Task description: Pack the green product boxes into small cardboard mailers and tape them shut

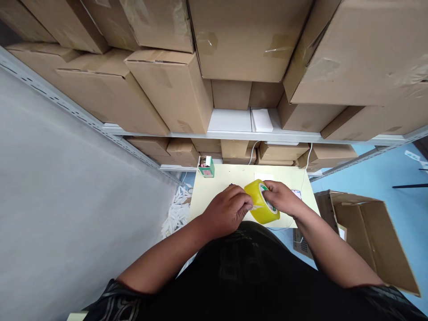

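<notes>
A roll of yellow packing tape (260,203) is held up over the pale table (230,174), close to my body. My right hand (281,196) grips it from the right, with fingers in its core. At the roll's left side, my left hand (230,206) is closed, its thumb and fingers pinched at the tape's surface where a whitish crease shows. Whether a loose tape end lies between those fingers is hard to see. Behind my right wrist, a phone-like object (296,193) partly shows on the table.
A small green box (206,166) stands at the table's back left corner. Cardboard boxes (170,84) fill the shelves (230,120) ahead. An open carton (371,232) sits at right on the blue floor; white scraps (177,211) lie left, beside the grey wall (73,191). White cables (306,167) hang down.
</notes>
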The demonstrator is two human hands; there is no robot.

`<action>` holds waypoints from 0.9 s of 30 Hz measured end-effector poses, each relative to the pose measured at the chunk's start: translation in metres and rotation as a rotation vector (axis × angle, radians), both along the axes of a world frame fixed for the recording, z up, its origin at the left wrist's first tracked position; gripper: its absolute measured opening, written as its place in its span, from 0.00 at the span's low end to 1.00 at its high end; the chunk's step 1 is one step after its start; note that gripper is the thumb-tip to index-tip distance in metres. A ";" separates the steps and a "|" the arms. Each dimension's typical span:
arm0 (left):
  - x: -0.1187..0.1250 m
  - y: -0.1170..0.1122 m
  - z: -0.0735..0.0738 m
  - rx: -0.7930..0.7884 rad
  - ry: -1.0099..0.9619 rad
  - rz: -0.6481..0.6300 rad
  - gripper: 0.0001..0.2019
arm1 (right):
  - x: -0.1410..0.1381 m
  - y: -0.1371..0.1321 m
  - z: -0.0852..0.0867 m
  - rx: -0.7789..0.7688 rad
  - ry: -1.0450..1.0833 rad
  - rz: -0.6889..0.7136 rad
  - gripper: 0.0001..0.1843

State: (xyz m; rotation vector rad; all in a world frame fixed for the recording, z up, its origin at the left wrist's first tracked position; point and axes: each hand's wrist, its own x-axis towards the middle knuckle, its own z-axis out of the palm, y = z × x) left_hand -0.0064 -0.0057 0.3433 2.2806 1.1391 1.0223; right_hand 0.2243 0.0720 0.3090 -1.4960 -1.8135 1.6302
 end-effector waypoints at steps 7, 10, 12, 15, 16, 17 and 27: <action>-0.005 -0.001 0.005 -0.261 0.000 -0.099 0.10 | 0.003 -0.002 -0.006 -0.070 0.026 -0.001 0.08; -0.008 0.000 0.012 -0.371 0.010 -0.148 0.11 | 0.002 -0.003 -0.004 -0.097 0.019 0.011 0.08; -0.010 0.001 0.015 -0.431 0.012 -0.165 0.12 | 0.002 -0.003 -0.002 -0.114 0.012 0.030 0.08; -0.012 0.002 0.018 -0.482 0.002 -0.200 0.12 | 0.003 -0.003 -0.001 -0.139 0.010 0.055 0.08; -0.013 0.002 0.019 -0.493 -0.006 -0.219 0.12 | 0.003 -0.003 -0.001 -0.156 0.018 0.063 0.08; -0.014 0.003 0.019 -0.503 -0.017 -0.234 0.12 | 0.003 -0.003 -0.001 -0.173 0.028 0.069 0.09; -0.004 -0.006 -0.004 -0.320 -0.184 0.018 0.20 | 0.000 0.001 0.001 -0.192 0.075 0.047 0.08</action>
